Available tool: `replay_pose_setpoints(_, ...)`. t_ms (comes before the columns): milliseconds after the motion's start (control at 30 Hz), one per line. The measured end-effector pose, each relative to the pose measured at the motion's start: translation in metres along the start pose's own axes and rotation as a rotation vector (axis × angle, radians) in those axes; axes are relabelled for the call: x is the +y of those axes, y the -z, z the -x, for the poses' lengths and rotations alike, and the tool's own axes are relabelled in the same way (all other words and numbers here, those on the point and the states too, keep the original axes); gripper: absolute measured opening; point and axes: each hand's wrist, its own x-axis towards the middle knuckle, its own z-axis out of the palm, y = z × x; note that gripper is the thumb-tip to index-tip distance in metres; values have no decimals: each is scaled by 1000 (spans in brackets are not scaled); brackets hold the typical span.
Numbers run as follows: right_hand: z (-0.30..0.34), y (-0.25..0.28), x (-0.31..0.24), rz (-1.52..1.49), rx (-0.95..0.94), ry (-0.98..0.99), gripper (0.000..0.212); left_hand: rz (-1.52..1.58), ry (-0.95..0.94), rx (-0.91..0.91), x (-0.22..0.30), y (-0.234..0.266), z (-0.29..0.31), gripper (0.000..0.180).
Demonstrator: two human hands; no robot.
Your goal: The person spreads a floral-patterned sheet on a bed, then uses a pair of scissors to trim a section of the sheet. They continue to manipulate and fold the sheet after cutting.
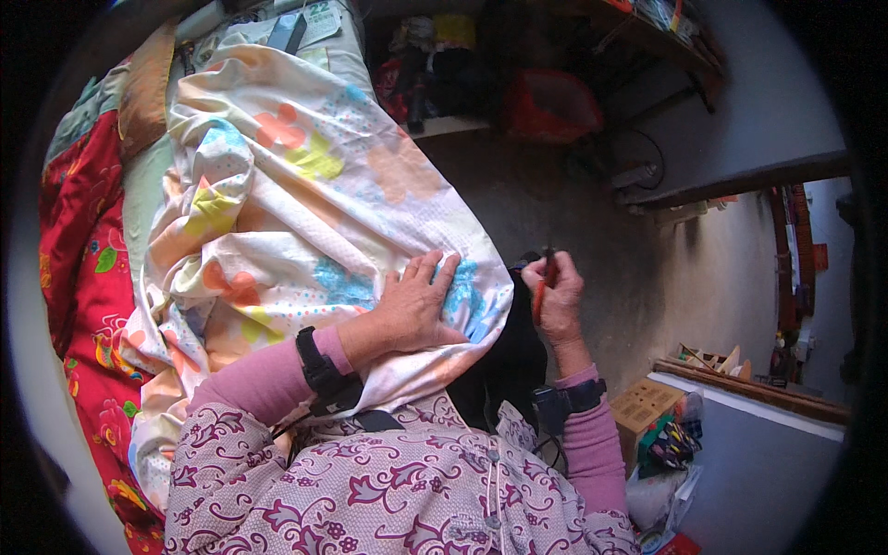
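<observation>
A large white cloth [277, 185] with orange, yellow and blue flower prints lies in loose folds over the bed and across my lap. My left hand [416, 305] rests flat on it near its rounded right edge, fingers spread, with the thumb toward my lap. Just beyond that edge, my right hand [560, 301] is closed around red-handled scissors [537, 302]. Their dark blades point away from me and are hard to make out against the floor. The scissors are apart from the cloth.
A red flowered quilt [88, 277] runs along the left. A dark phone-like object [287, 32] lies at the bed's far end. Across the grey floor stands a red basin [552, 106]. At my right are a cardboard box [645, 407] and a low wall [749, 435].
</observation>
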Motion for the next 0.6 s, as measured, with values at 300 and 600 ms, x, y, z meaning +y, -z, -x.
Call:
replay_pose_setpoints(300, -9, 82, 50, 396, 267, -228, 20, 16, -3, 1, 1, 0, -1, 128)
replay_pose_setpoints(600, -2, 64, 8, 334, 60, -104, 17, -110, -22, 81, 7, 1, 7, 123)
